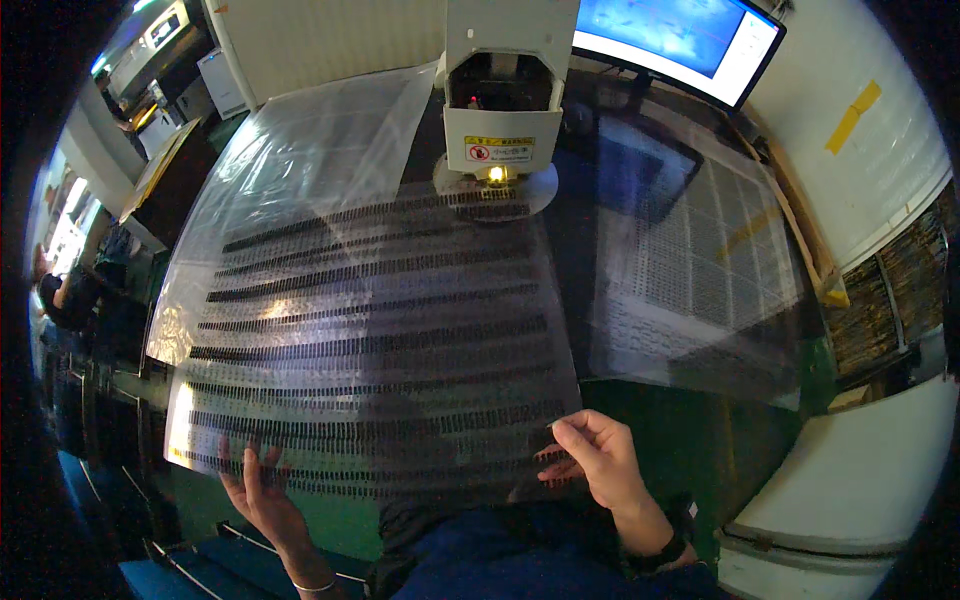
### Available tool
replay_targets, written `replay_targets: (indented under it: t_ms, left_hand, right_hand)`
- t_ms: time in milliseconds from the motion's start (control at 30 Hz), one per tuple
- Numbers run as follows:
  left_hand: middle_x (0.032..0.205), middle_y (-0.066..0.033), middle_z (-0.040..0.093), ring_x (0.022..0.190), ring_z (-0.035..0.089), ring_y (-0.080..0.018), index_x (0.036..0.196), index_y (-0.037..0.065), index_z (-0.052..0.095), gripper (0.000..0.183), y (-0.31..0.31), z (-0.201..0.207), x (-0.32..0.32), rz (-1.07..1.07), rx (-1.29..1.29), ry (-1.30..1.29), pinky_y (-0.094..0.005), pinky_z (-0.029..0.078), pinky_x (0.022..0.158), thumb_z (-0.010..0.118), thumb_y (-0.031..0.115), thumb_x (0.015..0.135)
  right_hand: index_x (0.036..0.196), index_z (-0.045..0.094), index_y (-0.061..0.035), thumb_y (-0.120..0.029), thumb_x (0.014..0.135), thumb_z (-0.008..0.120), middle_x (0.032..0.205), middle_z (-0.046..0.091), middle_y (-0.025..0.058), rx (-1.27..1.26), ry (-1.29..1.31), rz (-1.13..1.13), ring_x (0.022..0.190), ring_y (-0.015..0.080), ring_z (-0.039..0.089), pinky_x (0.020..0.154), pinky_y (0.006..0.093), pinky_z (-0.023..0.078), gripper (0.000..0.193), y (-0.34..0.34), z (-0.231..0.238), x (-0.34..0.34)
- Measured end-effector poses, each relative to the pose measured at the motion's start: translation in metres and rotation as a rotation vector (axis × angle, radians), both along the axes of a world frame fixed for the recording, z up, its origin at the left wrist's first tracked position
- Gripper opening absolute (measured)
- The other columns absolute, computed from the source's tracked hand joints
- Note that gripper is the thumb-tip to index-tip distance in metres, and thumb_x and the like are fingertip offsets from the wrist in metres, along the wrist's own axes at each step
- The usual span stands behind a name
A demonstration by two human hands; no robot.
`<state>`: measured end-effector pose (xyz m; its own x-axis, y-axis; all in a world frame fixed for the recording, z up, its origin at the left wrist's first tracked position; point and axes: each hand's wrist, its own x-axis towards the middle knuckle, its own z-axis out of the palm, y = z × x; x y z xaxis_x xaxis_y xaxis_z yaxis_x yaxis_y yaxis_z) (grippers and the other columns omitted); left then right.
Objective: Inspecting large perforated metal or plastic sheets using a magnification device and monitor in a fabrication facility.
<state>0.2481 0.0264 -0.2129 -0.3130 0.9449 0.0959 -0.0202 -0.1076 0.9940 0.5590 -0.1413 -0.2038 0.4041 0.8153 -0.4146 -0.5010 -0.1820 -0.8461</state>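
A large clear film sheet (360,340) printed with rows of small dark marks slopes from the machine toward my body. At its lower left edge my left hand (262,495) holds it, with the thumb on top and the fingers showing through from underneath. My right hand (600,455) pinches the lower right edge between thumb and fingers; its other fingers are partly behind the film. The far end of the sheet lies under the lit head of a white machine (503,135), over a pale round plate (545,190).
More clear sheets (300,140) lie at the back left, and another printed film (690,270) rests on the right of the dark table. A monitor (680,40) stands at the back right. A white cabinet (840,490) is at the near right. Another person (75,295) is at far left.
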Motion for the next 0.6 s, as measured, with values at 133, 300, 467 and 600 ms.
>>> replay_targets:
  t_ms: [133,300,467,600]
  left_hand:
    - [0.109,-0.0097,0.057,0.081,0.058,-0.0148,0.127,0.01,0.037,0.043,0.002,0.003,0.004,-0.003,-0.023,-0.099,-0.027,0.046,0.065,0.05,0.015,0.087]
    - [0.108,-0.0101,0.057,0.08,0.059,-0.0152,0.127,0.01,0.037,0.043,0.002,0.007,0.01,-0.012,-0.005,-0.106,-0.0271,0.046,0.065,0.05,0.016,0.087]
    - [0.108,-0.0107,0.057,0.081,0.06,-0.0156,0.127,0.01,0.037,0.042,0.003,0.01,0.013,-0.011,-0.012,-0.133,-0.0264,0.047,0.065,0.05,0.015,0.087]
    - [0.108,-0.0113,0.057,0.082,0.06,-0.0154,0.126,0.009,0.038,0.042,0.003,0.009,0.012,-0.008,-0.013,-0.13,-0.0255,0.048,0.063,0.05,0.014,0.087]
  right_hand:
    - [0.087,0.054,0.0033,-0.013,0.086,0.054,0.079,0.058,0.0108,0.001,0.013,-0.033,0.071,0.0185,0.062,0.054,0.0328,0.057,0.016,0.004,0.002,-0.001]
    - [0.087,0.054,0.0033,-0.013,0.086,0.055,0.08,0.058,0.0109,0.008,0.003,-0.023,0.071,0.0182,0.062,0.054,0.0327,0.057,0.017,0.004,0.0,0.001]
    - [0.087,0.054,0.0032,-0.014,0.086,0.055,0.081,0.059,0.0117,0.013,-0.014,-0.032,0.07,0.0183,0.062,0.054,0.0326,0.057,0.017,0.007,0.002,0.001]
    - [0.087,0.054,0.0033,-0.014,0.086,0.055,0.081,0.059,0.0121,0.024,-0.015,-0.031,0.069,0.0184,0.062,0.053,0.0324,0.057,0.017,0.007,0.004,0.001]
